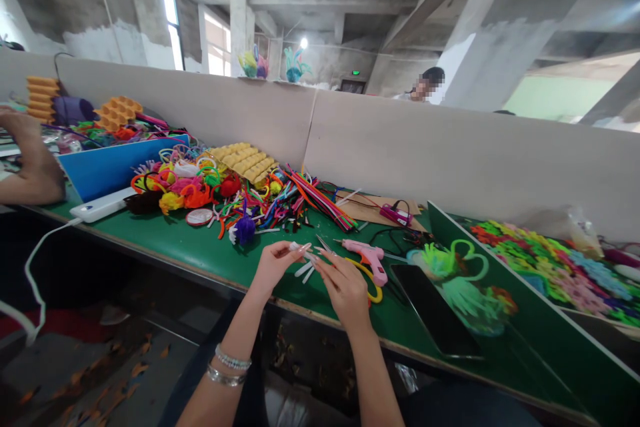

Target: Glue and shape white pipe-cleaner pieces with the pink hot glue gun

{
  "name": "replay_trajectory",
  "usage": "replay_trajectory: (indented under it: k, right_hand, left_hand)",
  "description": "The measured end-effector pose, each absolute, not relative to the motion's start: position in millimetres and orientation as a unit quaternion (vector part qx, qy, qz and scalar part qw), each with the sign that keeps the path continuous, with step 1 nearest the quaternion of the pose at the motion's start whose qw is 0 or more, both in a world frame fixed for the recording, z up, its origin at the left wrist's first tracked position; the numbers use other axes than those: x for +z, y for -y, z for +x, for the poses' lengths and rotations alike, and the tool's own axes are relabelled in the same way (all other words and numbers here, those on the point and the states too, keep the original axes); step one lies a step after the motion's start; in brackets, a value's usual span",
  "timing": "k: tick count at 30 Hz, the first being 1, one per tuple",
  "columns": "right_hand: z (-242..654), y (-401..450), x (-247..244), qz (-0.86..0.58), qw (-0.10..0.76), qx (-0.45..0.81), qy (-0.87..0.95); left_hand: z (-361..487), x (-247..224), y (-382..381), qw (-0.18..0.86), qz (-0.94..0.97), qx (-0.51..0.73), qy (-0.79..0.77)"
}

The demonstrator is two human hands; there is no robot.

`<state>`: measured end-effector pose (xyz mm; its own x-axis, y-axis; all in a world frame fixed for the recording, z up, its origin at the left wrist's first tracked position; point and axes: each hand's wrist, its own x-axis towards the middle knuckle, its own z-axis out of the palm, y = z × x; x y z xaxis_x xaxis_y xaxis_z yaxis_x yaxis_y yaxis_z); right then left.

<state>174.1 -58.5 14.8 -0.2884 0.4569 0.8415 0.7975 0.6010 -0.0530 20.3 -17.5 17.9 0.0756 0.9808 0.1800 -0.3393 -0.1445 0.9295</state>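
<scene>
Above the front edge of the green table, my left hand (278, 265) pinches a small white piece (295, 246) between thumb and fingertips. My right hand (346, 285) is closed with its fingertips close to the same piece; whatever is in them is too small to make out. Under the hands lie a few white strips (306, 271). Just beyond my right hand are scissors with yellow handles (376, 293), partly covered by that hand. A pink hot glue gun (367, 256) rests beside them, its nozzle pointing left.
A black phone (434, 310) lies at the right, near green fuzzy pieces (457, 280) and a divider (520, 307). Colourful pipe cleaners (320, 197), pompoms (195, 193), a yellow egg tray (245, 160) and a white power strip (105, 205) fill the left. Another person's arm (30, 160) shows far left.
</scene>
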Motion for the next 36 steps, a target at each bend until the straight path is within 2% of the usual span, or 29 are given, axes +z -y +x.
replay_trajectory:
  k: [7, 15, 18, 22, 27, 36]
  right_hand:
    - [184, 58, 22, -0.474, 0.404, -0.193, 0.759]
    - [206, 60, 27, -0.547, 0.468, -0.236, 0.652]
    - [214, 63, 31, -0.573, 0.503, -0.212, 0.611]
    - [217, 63, 33, -0.576, 0.526, -0.126, 0.613]
    - [197, 58, 29, -0.569, 0.471, -0.012, 0.674]
    - [170, 52, 44, -0.536, 0.38, 0.075, 0.751]
  left_hand:
    - [9, 11, 9, 0.559, 0.478, 0.589, -0.335]
    - [1, 6, 7, 0.44, 0.559, 0.583, -0.392]
    - [2, 5, 7, 0.414, 0.562, 0.594, -0.4]
    - [5, 4, 6, 0.473, 0.539, 0.59, -0.37]
    - [12, 9, 8, 0.58, 0.468, 0.577, -0.334]
    - [12, 17, 10, 0.578, 0.438, 0.6, -0.339]
